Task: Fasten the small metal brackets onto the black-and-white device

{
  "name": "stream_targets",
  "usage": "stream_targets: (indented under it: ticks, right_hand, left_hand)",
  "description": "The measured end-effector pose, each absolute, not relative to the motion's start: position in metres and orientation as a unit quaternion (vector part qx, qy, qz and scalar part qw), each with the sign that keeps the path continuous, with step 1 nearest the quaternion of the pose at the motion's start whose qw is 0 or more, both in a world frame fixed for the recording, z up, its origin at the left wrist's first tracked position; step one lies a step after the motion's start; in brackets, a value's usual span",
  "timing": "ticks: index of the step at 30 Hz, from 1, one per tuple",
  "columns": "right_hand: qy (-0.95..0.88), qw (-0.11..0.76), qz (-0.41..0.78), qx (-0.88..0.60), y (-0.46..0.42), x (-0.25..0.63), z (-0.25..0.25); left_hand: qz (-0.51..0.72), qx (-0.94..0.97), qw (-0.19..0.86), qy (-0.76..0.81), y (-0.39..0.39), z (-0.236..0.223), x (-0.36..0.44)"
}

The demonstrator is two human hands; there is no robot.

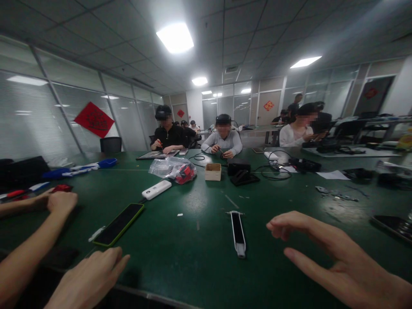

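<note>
My right hand (325, 253) is raised above the green table (199, 266), thumb and fingers spread apart, with nothing between them. To its left, apart from it, lies a slim strip with a black middle and a white frame (238, 234); I cannot make out its kind. My left hand (90, 274) hovers palm down at the near table edge. Its fingers bend loosely downward, the tips are partly hidden, and no held thing shows. Just beyond it lies a smartphone in a yellow-green case (120, 224), which the hand appears not to grip.
A co-worker's hands (61, 199) reach in from the left, near a red object (62, 188). Farther back are a white power bank (156, 189), a plastic bag with red contents (175, 169), a small box (213, 171) and black cables (273, 171). Several people sit beyond.
</note>
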State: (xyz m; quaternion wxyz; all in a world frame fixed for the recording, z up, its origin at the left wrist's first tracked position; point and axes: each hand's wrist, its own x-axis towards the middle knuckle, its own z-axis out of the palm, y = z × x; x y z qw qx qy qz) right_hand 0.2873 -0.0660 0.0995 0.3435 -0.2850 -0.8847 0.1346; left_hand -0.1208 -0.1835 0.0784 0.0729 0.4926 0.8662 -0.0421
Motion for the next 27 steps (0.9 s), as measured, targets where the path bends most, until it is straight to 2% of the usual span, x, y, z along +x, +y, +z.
stream_targets:
  ticks: [5,12,16,21,27]
  right_hand:
    - [-0.895,0.326,0.141,-0.271,-0.066,0.284,0.101]
    - [-0.912,0.282,0.146,-0.258,-0.06,0.267,0.109]
    - [-0.918,0.265,0.136,-0.262,-0.042,0.26,0.101]
    - [-0.899,0.26,0.127,-0.329,0.009,0.269,0.073]
    - [-0.85,0.223,0.115,-0.463,0.071,0.305,0.035]
  left_hand:
    - [0.037,0.617,0.095,0.781,-0.17,0.085,-0.092]
    - [0.253,0.727,-0.059,0.635,-0.114,0.107,-0.023]
    - [0.299,0.774,-0.1,0.549,-0.073,0.112,0.023]
    - [0.278,0.83,-0.085,0.477,-0.016,0.077,0.029]
    - [0.28,0.815,0.004,0.508,0.03,0.028,-0.011]
